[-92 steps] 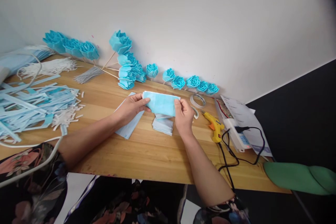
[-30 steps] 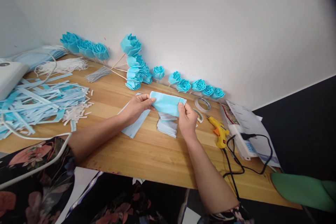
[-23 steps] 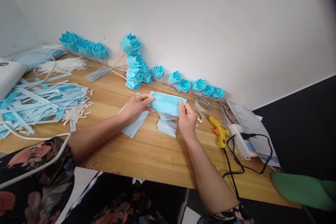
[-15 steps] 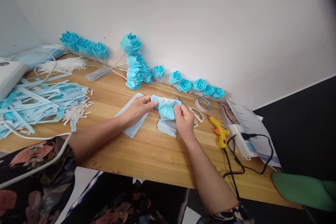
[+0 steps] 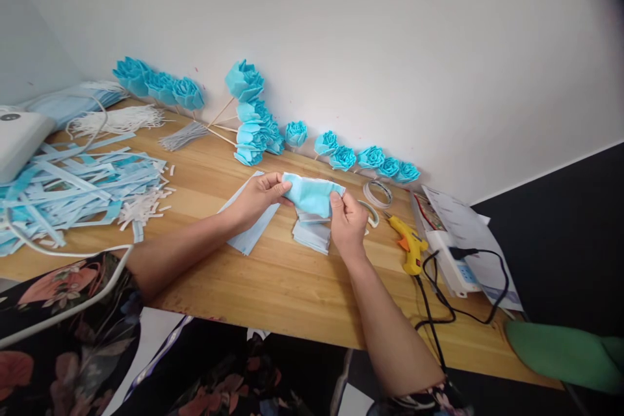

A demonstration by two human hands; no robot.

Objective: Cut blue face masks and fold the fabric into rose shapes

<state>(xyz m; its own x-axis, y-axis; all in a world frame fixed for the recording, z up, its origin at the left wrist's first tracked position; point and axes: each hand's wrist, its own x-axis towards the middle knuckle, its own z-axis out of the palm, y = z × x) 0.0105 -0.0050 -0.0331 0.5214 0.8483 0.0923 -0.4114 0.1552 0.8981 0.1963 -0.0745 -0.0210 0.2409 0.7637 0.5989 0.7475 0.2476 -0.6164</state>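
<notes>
A piece of light blue mask fabric [image 5: 312, 195] is stretched between my two hands above the table. My left hand [image 5: 266, 195] pinches its left end between thumb and fingers. Its right end is gripped by my right hand [image 5: 348, 221], thumb on top. Beneath the fabric lies a small stack of pale blue cut pieces [image 5: 312, 236]. A longer pale blue strip stack [image 5: 251, 234] rests under and beside my left hand. Partly hidden behind my right hand are scissors [image 5: 371, 213], with a pale handle loop showing.
Blue fabric flowers [image 5: 251, 133] on sticks line the wall. Trimmed strips [image 5: 73, 188] heap at the left near a white device [image 5: 22, 143]. A roll of tape [image 5: 377, 194], a yellow glue gun [image 5: 409, 247] and a power strip [image 5: 453, 266] with black cords occupy the right.
The fabric, gathered and crumpled along its top before, is now pulled wider and flatter. My right hand has shifted slightly right, covering more of the scissors.
</notes>
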